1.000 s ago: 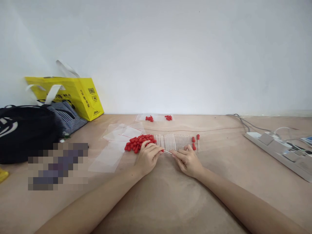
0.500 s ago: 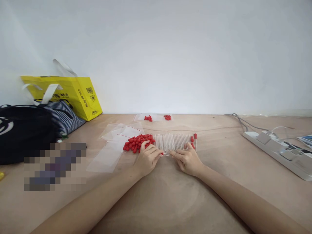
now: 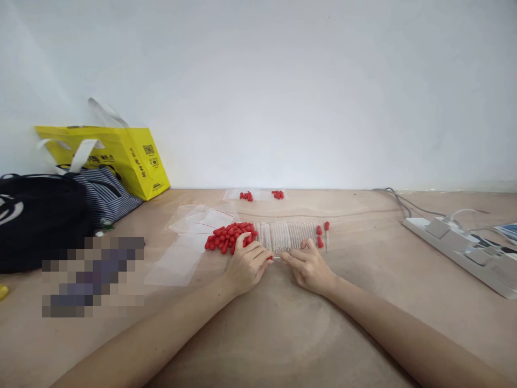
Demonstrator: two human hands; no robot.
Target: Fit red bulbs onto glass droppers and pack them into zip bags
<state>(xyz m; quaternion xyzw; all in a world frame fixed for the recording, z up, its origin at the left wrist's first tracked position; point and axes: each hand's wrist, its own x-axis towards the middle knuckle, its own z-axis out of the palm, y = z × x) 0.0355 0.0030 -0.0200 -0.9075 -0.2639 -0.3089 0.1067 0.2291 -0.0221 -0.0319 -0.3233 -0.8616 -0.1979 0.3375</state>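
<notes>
My left hand (image 3: 249, 265) is closed, its fingertips pinching a red rubber bulb (image 3: 270, 258). A thin clear dropper tube (image 3: 277, 258) spans the gap between my hands, one end at the bulb, the other pinched by my right hand (image 3: 310, 268). How deep the tube sits in the bulb is hidden. A heap of red rubber bulbs (image 3: 228, 234) lies just beyond my left hand. Beside it a row of clear tubes (image 3: 283, 235) lies side by side. Right of the row are two loose bulbs (image 3: 320, 242) and a dropper with a red bulb on its tube (image 3: 327, 233).
Clear plastic bags (image 3: 177, 261) lie left of the heap. Another bag (image 3: 262, 195) with red-bulbed droppers rests by the wall. A yellow bag (image 3: 137, 161), a striped bag (image 3: 107, 194) and a black bag (image 3: 40, 221) stand at left. A power strip (image 3: 460, 256) with cables is at right.
My hands have drawn slightly closer together, and less of the tube shows between them. My right fingers have shifted a little, leaving the loose bulbs more exposed.
</notes>
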